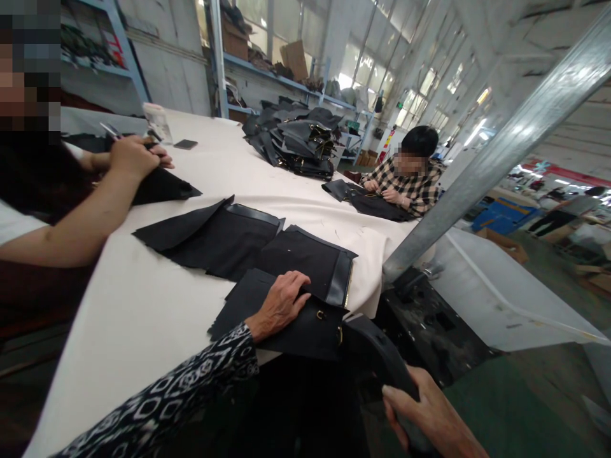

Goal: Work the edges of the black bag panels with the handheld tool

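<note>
My left hand (281, 304) rests on a black bag panel (303, 337) at the table's near edge, its bent fingers gripping the far edge. The panel carries small gold-coloured metal fittings at its right end. My right hand (422, 407) is wrapped around a black handheld tool (382, 346) with a curved body, whose exact kind I cannot make out. The tool's front end is close to the panel's right end; whether they touch is unclear. Just beyond my left hand lies another black panel (305, 257) with a shiny strip and gold edge.
More black pieces (205, 238) lie on the cream-covered table (157, 305). A black pile (296, 137) stands at the back. One co-worker's hand (136, 156) works at left; a person in a checked shirt (427, 184) sits opposite. A metal post (496, 140) slants up at right.
</note>
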The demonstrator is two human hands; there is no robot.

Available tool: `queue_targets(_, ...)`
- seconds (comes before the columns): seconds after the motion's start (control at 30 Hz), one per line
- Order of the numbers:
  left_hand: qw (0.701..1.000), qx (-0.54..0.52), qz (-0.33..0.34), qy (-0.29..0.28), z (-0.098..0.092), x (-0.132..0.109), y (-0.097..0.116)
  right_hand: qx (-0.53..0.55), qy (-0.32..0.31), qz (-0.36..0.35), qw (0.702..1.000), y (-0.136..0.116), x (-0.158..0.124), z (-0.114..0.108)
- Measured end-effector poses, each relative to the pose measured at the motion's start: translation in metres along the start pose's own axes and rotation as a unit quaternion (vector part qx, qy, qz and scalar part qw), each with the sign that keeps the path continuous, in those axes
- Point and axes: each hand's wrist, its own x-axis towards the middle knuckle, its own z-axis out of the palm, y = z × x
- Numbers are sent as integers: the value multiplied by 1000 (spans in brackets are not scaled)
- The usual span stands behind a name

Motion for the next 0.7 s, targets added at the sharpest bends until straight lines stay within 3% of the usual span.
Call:
queue_targets(0.07,998,21,30,-60,3,2,-1,8,-3,8,1000,1,-2,-1)
queue_targets(0.2,991,-5,-4,-135,-1,14,1,7,-3,7,1000,5,-7,-4)
queue_targets(0.4,980,-56,-31,-186,-22,35,10,-9,31,27,999,14,-24,-5)
queue_targets(0.7,961,-143,-51,-231,-23,47,11,16,40,55,998,20,-33,12)
